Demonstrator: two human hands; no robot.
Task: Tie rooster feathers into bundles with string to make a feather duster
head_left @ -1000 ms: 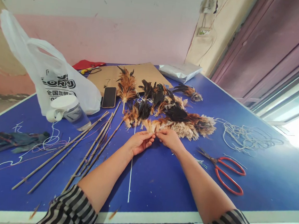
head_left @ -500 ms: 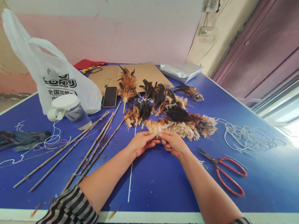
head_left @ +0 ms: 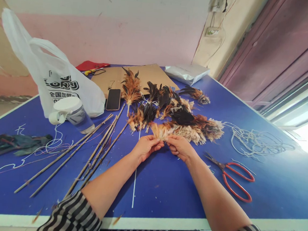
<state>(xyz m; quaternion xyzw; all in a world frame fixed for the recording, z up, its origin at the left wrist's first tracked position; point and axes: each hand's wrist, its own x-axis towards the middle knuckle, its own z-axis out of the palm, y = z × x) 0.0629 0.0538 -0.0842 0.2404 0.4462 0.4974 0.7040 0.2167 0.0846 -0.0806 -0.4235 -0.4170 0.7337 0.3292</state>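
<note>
Both of my hands meet at the middle of the blue table, pinching a small bunch of light tan feathers (head_left: 161, 131). My left hand (head_left: 146, 147) grips its lower end between thumb and fingers. Close beside it, my right hand (head_left: 180, 147) pinches the bunch from the right. Just beyond lie pale feathers (head_left: 191, 134) and dark ones (head_left: 182, 116) in a loose pile. An orange-brown feather bundle (head_left: 131, 88) rests farther back, on cardboard. Red-handled scissors (head_left: 236, 176) lie right of my right forearm.
Thin sticks (head_left: 97, 150) lie left of my left hand. A clear jug (head_left: 75, 114) stands by a white plastic bag (head_left: 88, 93). A phone (head_left: 113, 99), cardboard (head_left: 157, 74), a silver packet (head_left: 187, 74) and tangled white string (head_left: 251, 140) are farther out.
My right hand has shifted slightly, its fingers curling closer around the feathers. The tan bunch between my hands looks a little more spread and upright.
</note>
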